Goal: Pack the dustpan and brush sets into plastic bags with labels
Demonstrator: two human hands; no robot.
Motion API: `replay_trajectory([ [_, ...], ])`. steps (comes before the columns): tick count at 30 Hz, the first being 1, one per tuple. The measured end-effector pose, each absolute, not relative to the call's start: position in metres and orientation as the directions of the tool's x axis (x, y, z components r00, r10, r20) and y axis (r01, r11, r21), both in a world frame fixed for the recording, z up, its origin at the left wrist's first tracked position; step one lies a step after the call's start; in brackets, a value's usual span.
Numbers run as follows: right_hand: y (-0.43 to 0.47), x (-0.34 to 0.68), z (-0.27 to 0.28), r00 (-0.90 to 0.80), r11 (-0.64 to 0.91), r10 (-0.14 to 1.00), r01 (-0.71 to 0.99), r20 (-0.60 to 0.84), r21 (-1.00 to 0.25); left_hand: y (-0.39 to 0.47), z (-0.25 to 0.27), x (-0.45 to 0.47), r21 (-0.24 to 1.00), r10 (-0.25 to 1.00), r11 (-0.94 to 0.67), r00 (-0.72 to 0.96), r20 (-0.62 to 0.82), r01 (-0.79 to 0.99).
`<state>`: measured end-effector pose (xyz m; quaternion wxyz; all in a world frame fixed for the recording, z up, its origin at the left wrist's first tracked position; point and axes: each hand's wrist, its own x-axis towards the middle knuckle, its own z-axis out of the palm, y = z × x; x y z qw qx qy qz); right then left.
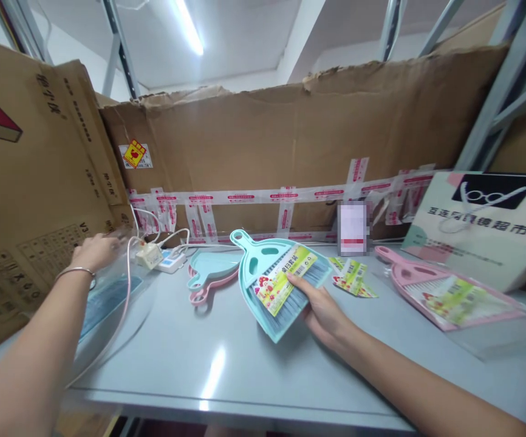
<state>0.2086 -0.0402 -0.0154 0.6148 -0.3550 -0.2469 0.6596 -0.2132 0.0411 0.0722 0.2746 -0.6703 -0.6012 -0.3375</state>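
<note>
"Across the glossy grey table (172, 358), where's the mint-green plastic dustpan-and-brush set (274, 288)?"

"Centre, gripped by the right hand (324, 312), handle far left, mouth near right. Left hand (95, 250)'s farther, at clear plastic wrapping (116, 296); its grip's unclear."

A broad, fan-shaped turquoise plastic dustpan (263, 260), with a looped handle and two oval openings near it, is held tilted, its inside facing the viewer, handle toward the upper left and wide edge toward the lower right. Blue-grey brush bristles (293, 311) lie within the dustpan, partly covered by a printed white and yellow-green card (274, 291) with red pictures. Well to the dustpan's left is a crumpled clear plastic bag (119, 267), a flat blue piece (108, 303) showing by it.
</note>
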Motion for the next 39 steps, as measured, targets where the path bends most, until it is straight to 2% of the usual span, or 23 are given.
replay_trajectory([
  [4, -0.037, 0.213, -0.016, 0.038, -0.102, 0.986, -0.644, -0.164, -0.759, 0.027, 0.088, -0.196, -0.024, 0.582, 0.022, 0.007, 0.813, 0.999],
  [6, -0.035, 0.217, -0.014, 0.085, -0.064, 0.984, -0.656, -0.158, -0.752, 0.012, 0.101, -0.174, -0.121, 0.514, 0.024, 0.091, 0.853, 0.992],
  [8, -0.034, 0.223, -0.010, 0.147, 0.000, 0.980, -0.671, -0.133, -0.741, -0.010, 0.107, -0.143, -0.261, 0.439, -0.116, 0.285, 0.852, 0.958],
  [10, -0.034, 0.230, -0.005, 0.215, 0.083, 0.973, -0.681, -0.090, -0.728, -0.034, 0.101, -0.108, -0.378, 0.370, -0.345, 0.495, 0.786, 0.859],
  [12, -0.038, 0.237, 0.000, 0.273, 0.156, 0.961, -0.678, -0.049, -0.718, -0.056, 0.083, -0.074, -0.460, 0.351, -0.424, 0.610, 0.711, 0.780],
  [14, -0.045, 0.246, 0.003, 0.316, 0.193, 0.948, -0.668, -0.039, -0.718, -0.073, 0.059, -0.048, -0.495, 0.385, -0.485, 0.684, 0.620, 0.721],
  [16, -0.057, 0.256, 0.005, 0.343, 0.198, 0.938, -0.652, -0.053, -0.732, -0.083, 0.035, -0.030, -0.452, 0.414, -0.573, 0.717, 0.561, 0.684],
  [19, -0.082, 0.273, 0.004, 0.392, 0.191, 0.916, -0.607, -0.082, -0.771, -0.090, 0.012, -0.018, -0.294, 0.474, -0.703, 0.735, 0.486, 0.648],
  [22, -0.111, 0.286, 0.001, 0.400, 0.088, 0.897, -0.579, -0.188, -0.810, -0.091, 0.002, -0.015, -0.178, 0.514, -0.751, 0.731, 0.449, 0.636],
  [26, -0.145, 0.285, -0.006, 0.204, -0.238, 0.884, -0.579, -0.421, -0.780, -0.086, -0.003, -0.008, -0.114, 0.540, -0.685, 0.606, 0.585, 0.720],
  [28, -0.155, 0.276, -0.010, 0.098, -0.321, 0.889, -0.561, -0.447, -0.763, -0.083, -0.007, -0.004, -0.140, 0.509, -0.649, 0.564, 0.650, 0.747],
  [31, -0.158, 0.260, -0.014, 0.005, -0.343, 0.910, -0.553, -0.414, -0.760, -0.081, -0.014, 0.002, -0.160, 0.462, -0.660, 0.565, 0.684, 0.734],
  [35, -0.155, 0.239, -0.015, -0.083, -0.377, 0.910, -0.575, -0.407, -0.726, -0.086, -0.020, 0.006, -0.043, 0.478, -0.669, 0.474, 0.739, 0.742],
  [39, -0.152, 0.219, -0.015, -0.074, -0.366, 0.902, -0.653, -0.426, -0.663, -0.096, -0.023, 0.009, 0.061, 0.515, -0.707, 0.453, 0.727, 0.705],
])
